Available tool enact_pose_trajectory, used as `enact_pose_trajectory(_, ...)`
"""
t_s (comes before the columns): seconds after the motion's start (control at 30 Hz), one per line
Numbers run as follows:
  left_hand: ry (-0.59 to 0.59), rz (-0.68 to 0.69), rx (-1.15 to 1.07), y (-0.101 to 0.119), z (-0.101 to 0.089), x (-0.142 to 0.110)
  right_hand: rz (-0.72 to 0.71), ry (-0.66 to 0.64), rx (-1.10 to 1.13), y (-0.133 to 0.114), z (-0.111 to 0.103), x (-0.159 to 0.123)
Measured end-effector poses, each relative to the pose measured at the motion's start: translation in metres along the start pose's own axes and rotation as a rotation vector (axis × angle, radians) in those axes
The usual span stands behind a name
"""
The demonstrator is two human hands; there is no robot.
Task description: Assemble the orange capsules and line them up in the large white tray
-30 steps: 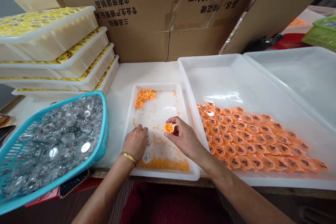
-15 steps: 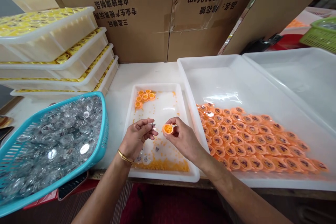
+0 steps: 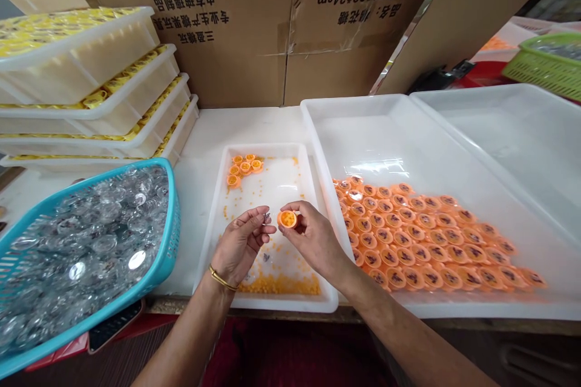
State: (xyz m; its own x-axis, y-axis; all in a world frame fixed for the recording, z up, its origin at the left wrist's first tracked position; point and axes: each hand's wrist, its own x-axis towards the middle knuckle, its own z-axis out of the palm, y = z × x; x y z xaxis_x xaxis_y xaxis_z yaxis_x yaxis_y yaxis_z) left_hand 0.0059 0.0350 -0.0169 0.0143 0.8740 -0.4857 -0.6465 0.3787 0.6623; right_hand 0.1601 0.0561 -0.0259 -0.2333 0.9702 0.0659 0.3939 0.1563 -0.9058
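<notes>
Between the fingertips of my right hand [image 3: 311,236] is a small orange cup [image 3: 288,219] holding yellow-orange pellets, its open top facing me. Just left of it, my left hand [image 3: 242,242] pinches a clear round lid [image 3: 267,218] with a dark print; the lid and cup are close but apart. Both hands are over a shallow white tray [image 3: 209,242]. Several filled orange cups [image 3: 245,167] stand in its far left corner. Loose orange pellets [image 3: 284,284] are heaped along its near side, and another clear lid [image 3: 266,258] lies in the tray below my hands.
On the left is a blue basket [image 3: 171,217] full of clear lids, before stacked white crates [image 3: 122,84] of yellow pieces. A large white bin [image 3: 363,124] on the right holds rows of lidded orange cups [image 3: 415,233]. Cardboard boxes [image 3: 245,72] stand behind.
My left hand has come up from the tray with a clear lid and moved close to the cup. My right hand keeps hold of the cup. The view has shifted slightly.
</notes>
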Motion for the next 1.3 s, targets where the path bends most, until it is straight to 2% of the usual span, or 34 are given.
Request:
enact_pose_trajectory(0.17,-0.033,-0.007,-0.016,-0.002,0.001,-0.001,-0.016,0.017,-0.006,0.002,0.001,0.0)
enact_pose_trajectory(0.33,-0.016,0.006,0.011,-0.001,0.002,-0.002,-0.023,0.028,0.006,0.001,0.001,0.0)
enact_pose_trajectory(0.53,0.044,0.097,0.136,-0.008,0.001,0.001,0.021,0.008,0.03,-0.002,-0.002,0.0)
enact_pose_trajectory(0.63,0.033,0.113,0.128,-0.014,0.001,0.001,0.032,-0.005,0.057,-0.002,-0.002,0.0)
enact_pose_trajectory(0.73,-0.004,0.087,0.075,-0.017,0.002,0.0,0.033,0.001,0.06,-0.001,-0.001,0.0)
enact_pose_trajectory(0.87,0.038,0.031,0.039,-0.015,0.005,-0.003,0.026,0.014,0.067,-0.001,-0.001,0.001)
enact_pose_trajectory(0.97,0.027,-0.005,0.07,-0.014,0.006,-0.004,0.027,0.014,0.075,-0.003,-0.002,0.001)
enact_pose_trajectory(1.1,0.043,0.004,0.116,-0.016,0.003,-0.004,0.035,0.022,0.071,-0.004,-0.003,0.001)
enact_pose_trajectory(1.3,0.013,-0.013,0.001,-0.016,0.002,-0.005,0.036,0.031,0.066,-0.002,-0.003,0.002)
